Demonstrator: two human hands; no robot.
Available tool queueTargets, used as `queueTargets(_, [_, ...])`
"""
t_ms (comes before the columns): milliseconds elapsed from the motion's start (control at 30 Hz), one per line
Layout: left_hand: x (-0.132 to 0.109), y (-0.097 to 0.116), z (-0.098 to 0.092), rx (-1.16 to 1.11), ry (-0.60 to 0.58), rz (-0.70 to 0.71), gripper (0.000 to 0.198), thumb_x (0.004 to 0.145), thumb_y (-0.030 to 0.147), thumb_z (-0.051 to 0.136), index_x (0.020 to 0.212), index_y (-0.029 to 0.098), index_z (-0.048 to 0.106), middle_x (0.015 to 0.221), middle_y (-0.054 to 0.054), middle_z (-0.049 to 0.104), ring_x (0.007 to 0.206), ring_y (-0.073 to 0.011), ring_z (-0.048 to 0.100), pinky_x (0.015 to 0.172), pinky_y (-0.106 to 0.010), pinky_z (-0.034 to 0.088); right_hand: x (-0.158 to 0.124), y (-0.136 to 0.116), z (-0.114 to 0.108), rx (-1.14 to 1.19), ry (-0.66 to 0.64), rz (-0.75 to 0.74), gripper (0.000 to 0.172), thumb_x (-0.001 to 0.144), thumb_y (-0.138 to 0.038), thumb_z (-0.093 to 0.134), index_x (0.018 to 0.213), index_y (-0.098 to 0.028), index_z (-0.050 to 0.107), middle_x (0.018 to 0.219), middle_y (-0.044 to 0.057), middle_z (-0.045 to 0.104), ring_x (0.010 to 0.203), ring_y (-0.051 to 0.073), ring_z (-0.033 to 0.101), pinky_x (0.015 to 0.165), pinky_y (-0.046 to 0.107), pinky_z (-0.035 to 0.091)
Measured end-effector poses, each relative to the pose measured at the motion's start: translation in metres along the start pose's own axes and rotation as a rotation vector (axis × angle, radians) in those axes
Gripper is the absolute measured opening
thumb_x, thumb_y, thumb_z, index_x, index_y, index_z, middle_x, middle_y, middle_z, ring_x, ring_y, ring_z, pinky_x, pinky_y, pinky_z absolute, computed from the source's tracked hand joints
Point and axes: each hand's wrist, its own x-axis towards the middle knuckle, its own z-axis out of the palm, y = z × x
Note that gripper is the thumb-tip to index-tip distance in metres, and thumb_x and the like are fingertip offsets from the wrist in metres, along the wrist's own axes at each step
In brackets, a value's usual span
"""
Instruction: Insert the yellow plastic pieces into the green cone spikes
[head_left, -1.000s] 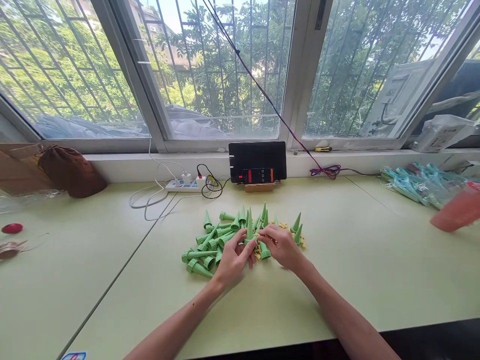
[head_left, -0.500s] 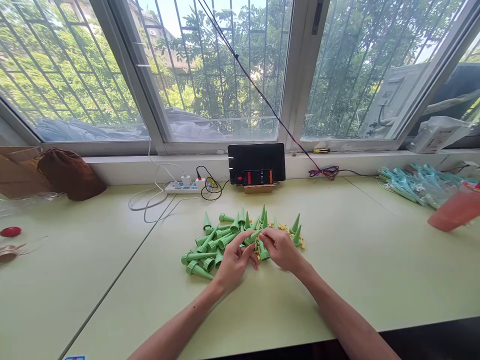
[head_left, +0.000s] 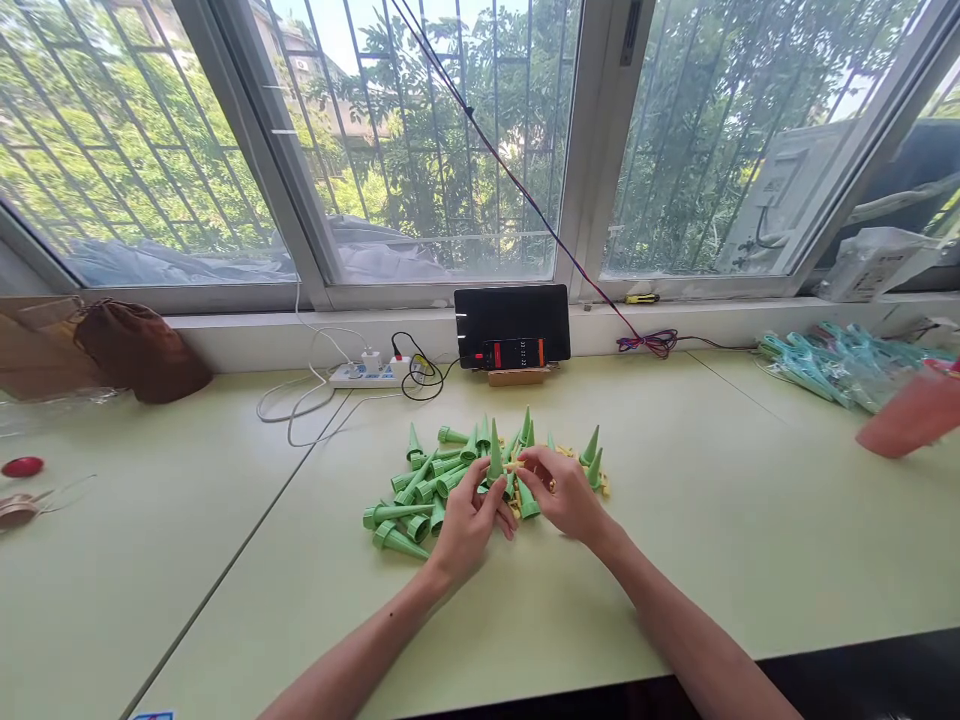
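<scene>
- Fingers closed on both hands, close together over the near side of the heap, each set pinching something.
- Left side: loose green cones [head_left: 397, 512], mostly lying, pointing mixed ways.
- Left hand [head_left: 465, 522]: my thumb and index grip the held cone [head_left: 495, 455] low, at its wide end; tip up, near upright. Other left fingers curl underneath; can't tell if they bear on it.
- Yellow piece [head_left: 514, 466]: just right of the held cone, at my right fingertips. Touching the cone or not, can't tell.
- Right hand [head_left: 564, 492]: my thumb and index pinch that piece. More yellow shows by the curled fingers; can't tell if held.
- Right of that: upright cones [head_left: 592, 446] beside scattered yellow pieces [head_left: 606, 488].
- To do it well, my judgement: keep the left grip low and steady, don't squash the wall, line the piece up square with the cone, press straight. If it resists, realign, don't force.
- Versus half a second ago: held cone was tipped rightward, now points up; yellow piece now shows between the hands. Hands barely shifted, heap looks the same.
</scene>
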Motion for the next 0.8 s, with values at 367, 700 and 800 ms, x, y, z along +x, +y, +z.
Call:
queueTargets(367, [-0.0018, -0.0044, -0.0017, 0.097, 0.016, 0.030, 0.037, 0.090, 0.047, 0.055, 0.113, 0.019, 0.048, 0.053, 0.005, 0.060, 0.037, -0.0142, 0.058, 0.035, -0.021, 0.040, 0.0027, 0.0043, -0.0018, -0.024, -0.024, -0.048, 0.014, 0.096, -0.029, 0.051, 0.087, -0.020, 0.058, 0.077, 0.002, 0.059, 0.066, 0.014, 0.053, 0.060, 0.025, 0.041])
queueTargets(700, [-0.0022, -0.0035, -0.0030, 0.166, 0.015, 0.041, 0.038, 0.092, 0.047, 0.053, 0.114, 0.017, 0.049, 0.048, 0.006, 0.057, 0.033, -0.0111, 0.050, 0.034, -0.019, 0.034, 0.0032, 0.0040, -0.0018, -0.071, -0.056, -0.065, 0.020, 0.098, -0.029, 0.046, 0.082, -0.020, 0.056, 0.070, 0.000, 0.053, 0.063, 0.014, 0.047, 0.060, 0.025, 0.037])
queueTargets(800, [-0.0027, -0.0033, -0.0028, 0.167, 0.026, 0.036, 0.038, 0.091, 0.047, 0.054, 0.114, 0.017, 0.049, 0.045, 0.007, 0.056, 0.030, -0.0090, 0.045, 0.035, -0.018, 0.034, 0.0028, 0.0043, -0.0021, -0.071, -0.066, -0.062, 0.023, 0.098, -0.030, 0.044, 0.080, -0.021, 0.055, 0.068, -0.001, 0.051, 0.061, 0.014, 0.044, 0.058, 0.025, 0.036])
